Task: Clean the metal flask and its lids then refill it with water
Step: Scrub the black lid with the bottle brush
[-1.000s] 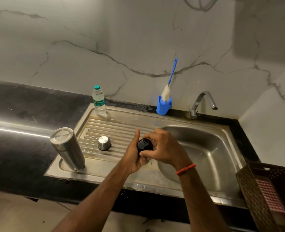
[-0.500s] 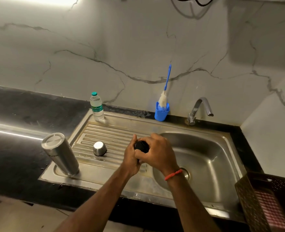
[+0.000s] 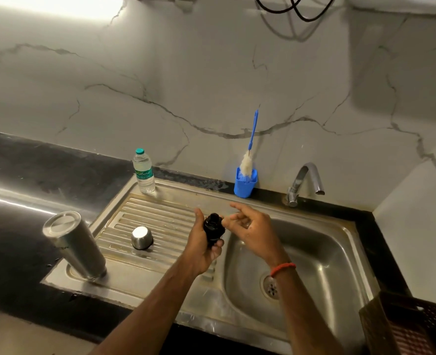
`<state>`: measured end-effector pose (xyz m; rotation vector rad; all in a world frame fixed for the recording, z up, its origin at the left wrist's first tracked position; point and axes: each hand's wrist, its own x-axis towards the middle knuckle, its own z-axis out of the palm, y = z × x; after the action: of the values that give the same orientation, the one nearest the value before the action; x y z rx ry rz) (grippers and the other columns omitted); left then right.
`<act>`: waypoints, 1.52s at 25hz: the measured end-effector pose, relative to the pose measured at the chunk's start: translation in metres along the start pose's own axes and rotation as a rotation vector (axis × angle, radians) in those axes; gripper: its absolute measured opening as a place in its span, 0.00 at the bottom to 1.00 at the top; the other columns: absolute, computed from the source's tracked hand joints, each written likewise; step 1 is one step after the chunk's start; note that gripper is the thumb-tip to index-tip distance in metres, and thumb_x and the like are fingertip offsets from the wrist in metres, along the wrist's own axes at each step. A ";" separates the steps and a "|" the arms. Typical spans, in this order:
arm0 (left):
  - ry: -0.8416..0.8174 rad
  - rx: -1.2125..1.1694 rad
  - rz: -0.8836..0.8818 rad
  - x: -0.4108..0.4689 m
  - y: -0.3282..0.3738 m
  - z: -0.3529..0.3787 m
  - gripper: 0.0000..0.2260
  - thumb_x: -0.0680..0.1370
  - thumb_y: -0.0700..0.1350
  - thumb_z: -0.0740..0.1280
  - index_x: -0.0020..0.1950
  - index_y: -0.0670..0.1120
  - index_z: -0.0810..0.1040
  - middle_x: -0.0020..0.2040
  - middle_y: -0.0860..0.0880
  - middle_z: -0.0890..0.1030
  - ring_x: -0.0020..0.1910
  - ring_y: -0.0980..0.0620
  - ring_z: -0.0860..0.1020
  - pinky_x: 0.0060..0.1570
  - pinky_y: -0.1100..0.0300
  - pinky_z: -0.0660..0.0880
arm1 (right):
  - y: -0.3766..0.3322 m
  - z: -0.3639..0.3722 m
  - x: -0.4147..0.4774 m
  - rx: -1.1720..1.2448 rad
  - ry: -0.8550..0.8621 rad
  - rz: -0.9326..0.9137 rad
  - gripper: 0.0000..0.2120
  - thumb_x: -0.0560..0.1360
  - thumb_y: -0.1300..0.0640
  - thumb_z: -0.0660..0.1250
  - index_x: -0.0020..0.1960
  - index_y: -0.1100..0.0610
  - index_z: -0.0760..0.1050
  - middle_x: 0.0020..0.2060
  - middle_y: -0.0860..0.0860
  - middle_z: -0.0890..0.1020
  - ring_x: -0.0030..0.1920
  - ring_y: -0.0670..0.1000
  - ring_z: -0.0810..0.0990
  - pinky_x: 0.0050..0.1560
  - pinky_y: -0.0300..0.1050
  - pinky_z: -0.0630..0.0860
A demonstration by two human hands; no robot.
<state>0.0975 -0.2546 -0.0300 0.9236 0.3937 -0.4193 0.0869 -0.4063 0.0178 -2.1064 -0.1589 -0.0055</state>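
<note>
Black lid (image 3: 213, 228) over the sink (image 3: 336, 248)!
My left hand (image 3: 201, 251) gripped it; my right hand (image 3: 254, 226) hovered alongside, fingers loose.

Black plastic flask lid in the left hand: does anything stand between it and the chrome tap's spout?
Only the person's own right hand, open, just right of the black plastic flask lid that the left hand grips. Beyond it, nothing visible stands before the chrome tap.

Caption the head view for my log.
Left hand grips the black flask lid over the steel sink; right hand open beside it.
</note>
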 end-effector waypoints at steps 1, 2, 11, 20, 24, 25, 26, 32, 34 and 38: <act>0.016 -0.013 0.000 0.003 0.001 0.002 0.34 0.74 0.74 0.56 0.56 0.46 0.81 0.37 0.46 0.79 0.25 0.54 0.73 0.19 0.66 0.69 | 0.007 -0.008 0.007 0.018 0.015 0.028 0.25 0.74 0.45 0.73 0.68 0.49 0.75 0.48 0.45 0.83 0.48 0.42 0.82 0.49 0.36 0.80; 0.018 -0.029 -0.002 0.005 0.003 0.004 0.33 0.73 0.73 0.56 0.56 0.46 0.81 0.38 0.46 0.80 0.26 0.53 0.74 0.20 0.66 0.70 | 0.013 -0.014 0.015 0.034 0.031 0.052 0.23 0.74 0.47 0.73 0.67 0.51 0.77 0.46 0.46 0.83 0.47 0.43 0.82 0.49 0.37 0.80; 0.066 -0.094 -0.010 0.036 0.017 0.015 0.35 0.76 0.72 0.54 0.59 0.43 0.79 0.39 0.45 0.82 0.28 0.52 0.77 0.23 0.64 0.76 | 0.020 -0.074 0.131 0.167 0.144 0.190 0.22 0.75 0.49 0.74 0.65 0.55 0.76 0.46 0.55 0.86 0.35 0.48 0.81 0.32 0.37 0.75; 0.117 -0.084 0.004 0.069 0.024 0.018 0.34 0.78 0.70 0.54 0.58 0.41 0.80 0.41 0.43 0.82 0.29 0.51 0.77 0.25 0.64 0.77 | 0.003 -0.091 0.237 0.302 0.137 0.179 0.17 0.80 0.55 0.67 0.67 0.57 0.74 0.43 0.57 0.85 0.30 0.45 0.79 0.27 0.34 0.73; 0.128 -0.059 -0.012 0.080 0.017 0.010 0.34 0.77 0.70 0.55 0.60 0.42 0.80 0.42 0.44 0.82 0.29 0.51 0.78 0.25 0.63 0.78 | 0.003 -0.101 0.254 0.063 0.300 0.049 0.07 0.80 0.59 0.65 0.54 0.60 0.80 0.38 0.56 0.84 0.31 0.46 0.80 0.35 0.38 0.81; 0.132 -0.056 -0.016 0.082 0.015 0.008 0.34 0.77 0.70 0.55 0.61 0.42 0.79 0.42 0.44 0.81 0.29 0.51 0.77 0.25 0.63 0.78 | 0.003 -0.104 0.256 0.061 0.334 0.015 0.07 0.81 0.59 0.64 0.54 0.60 0.79 0.37 0.55 0.84 0.30 0.45 0.80 0.36 0.38 0.81; 0.134 -0.057 -0.021 0.083 0.014 0.007 0.34 0.77 0.70 0.55 0.61 0.42 0.79 0.42 0.44 0.81 0.29 0.51 0.77 0.25 0.63 0.78 | 0.001 -0.106 0.256 0.088 0.363 -0.018 0.07 0.81 0.58 0.63 0.53 0.59 0.79 0.37 0.54 0.84 0.30 0.45 0.80 0.34 0.37 0.80; 0.132 -0.023 -0.015 0.085 0.010 0.008 0.36 0.71 0.70 0.59 0.62 0.42 0.79 0.42 0.44 0.83 0.29 0.52 0.77 0.24 0.64 0.77 | -0.011 -0.108 0.252 0.084 0.279 -0.088 0.10 0.84 0.54 0.58 0.54 0.58 0.75 0.38 0.56 0.83 0.27 0.43 0.79 0.27 0.34 0.74; 0.147 -0.005 0.003 0.083 0.009 0.010 0.35 0.71 0.71 0.60 0.62 0.43 0.80 0.43 0.44 0.83 0.29 0.52 0.76 0.23 0.65 0.75 | -0.031 -0.125 0.245 0.203 0.344 -0.118 0.10 0.83 0.53 0.58 0.51 0.55 0.76 0.36 0.55 0.83 0.28 0.46 0.80 0.27 0.38 0.74; 0.141 0.009 -0.001 0.077 0.007 0.010 0.34 0.72 0.70 0.63 0.60 0.42 0.80 0.44 0.44 0.84 0.29 0.52 0.75 0.24 0.65 0.73 | -0.068 -0.157 0.195 0.447 0.262 -0.025 0.20 0.80 0.48 0.53 0.48 0.55 0.81 0.38 0.59 0.86 0.37 0.58 0.84 0.29 0.40 0.72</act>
<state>0.1680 -0.2730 -0.0575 0.9652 0.5217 -0.3583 0.2823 -0.4839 0.1698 -1.6397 -0.0238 -0.2392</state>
